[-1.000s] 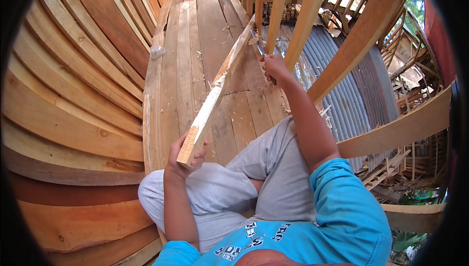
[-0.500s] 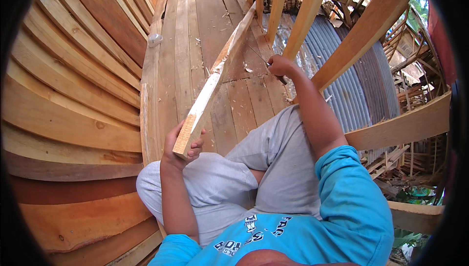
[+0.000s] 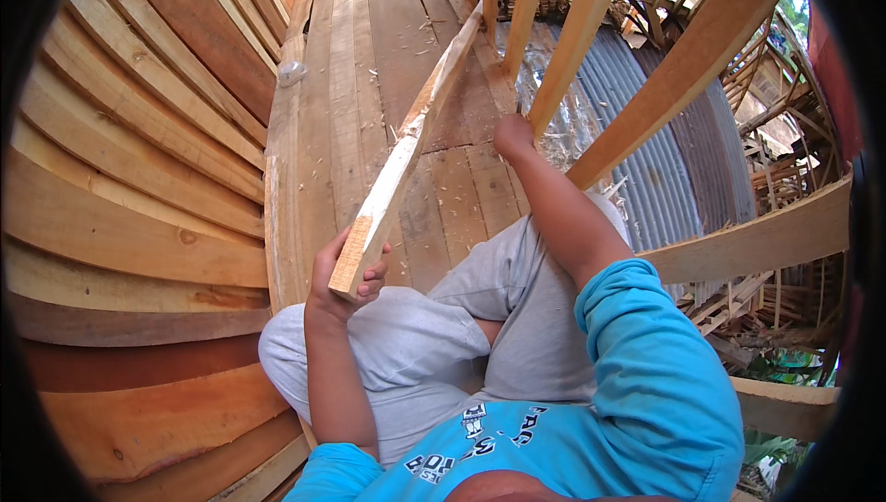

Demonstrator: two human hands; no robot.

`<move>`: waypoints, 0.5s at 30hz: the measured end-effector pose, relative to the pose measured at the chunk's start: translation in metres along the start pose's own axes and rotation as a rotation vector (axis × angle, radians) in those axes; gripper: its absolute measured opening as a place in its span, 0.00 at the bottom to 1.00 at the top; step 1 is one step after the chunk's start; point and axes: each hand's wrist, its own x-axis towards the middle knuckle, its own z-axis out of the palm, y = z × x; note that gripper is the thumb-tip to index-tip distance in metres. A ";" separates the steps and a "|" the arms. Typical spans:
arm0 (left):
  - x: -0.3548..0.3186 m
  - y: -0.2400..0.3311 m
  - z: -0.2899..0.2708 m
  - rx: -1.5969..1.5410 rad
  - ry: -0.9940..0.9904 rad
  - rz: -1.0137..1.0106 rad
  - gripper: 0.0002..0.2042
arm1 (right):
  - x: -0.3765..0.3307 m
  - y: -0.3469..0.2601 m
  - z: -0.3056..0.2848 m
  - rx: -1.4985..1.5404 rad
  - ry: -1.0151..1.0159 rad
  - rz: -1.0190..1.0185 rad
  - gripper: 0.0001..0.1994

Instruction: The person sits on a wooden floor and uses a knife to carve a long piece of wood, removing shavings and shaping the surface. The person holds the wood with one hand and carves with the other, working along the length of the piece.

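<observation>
A long squared piece of timber [image 3: 392, 170] slants away from me, its near end raised over my lap and its far end by the railing. Pale, freshly cut wood shows along its upper face. My left hand [image 3: 330, 279] is closed around the near end, fingers wrapped under it. Off to the right of the timber, my right hand [image 3: 514, 137] is closed in a fist beside a railing slat, apart from the timber. It grips a knife [image 3: 519, 108], of which only a small dark bit shows now; the blade is hidden.
Plank flooring [image 3: 443, 216] with scattered wood shavings lies under the timber. Curved-looking wooden boards [image 3: 138, 188] line the left. Railing slats [image 3: 577, 41] rise at the right, with corrugated metal sheeting [image 3: 646, 133] beyond. A small clear plastic object [image 3: 292, 74] sits by the left boards.
My right hand has moved slightly left and nearer, turning so that the knife no longer shows clearly. The left hand and the timber have hardly moved.
</observation>
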 end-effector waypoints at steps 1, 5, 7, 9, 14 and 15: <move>-0.002 0.001 -0.001 -0.002 0.004 0.008 0.29 | -0.003 -0.008 -0.011 0.081 -0.018 0.036 0.14; -0.003 0.000 0.000 0.015 0.002 0.011 0.30 | -0.019 -0.028 -0.036 0.298 -0.170 0.081 0.17; -0.003 0.000 0.007 -0.013 0.035 0.015 0.30 | -0.032 -0.036 -0.038 0.263 0.085 0.016 0.19; -0.005 0.000 -0.001 0.014 0.047 0.019 0.29 | -0.046 -0.052 -0.050 0.315 0.141 -0.082 0.19; -0.001 -0.002 0.010 0.375 0.279 0.159 0.28 | -0.075 -0.063 -0.073 0.605 -0.059 -0.567 0.13; -0.001 -0.003 0.010 0.394 0.287 0.168 0.27 | -0.084 -0.066 -0.073 0.583 -0.091 -0.639 0.14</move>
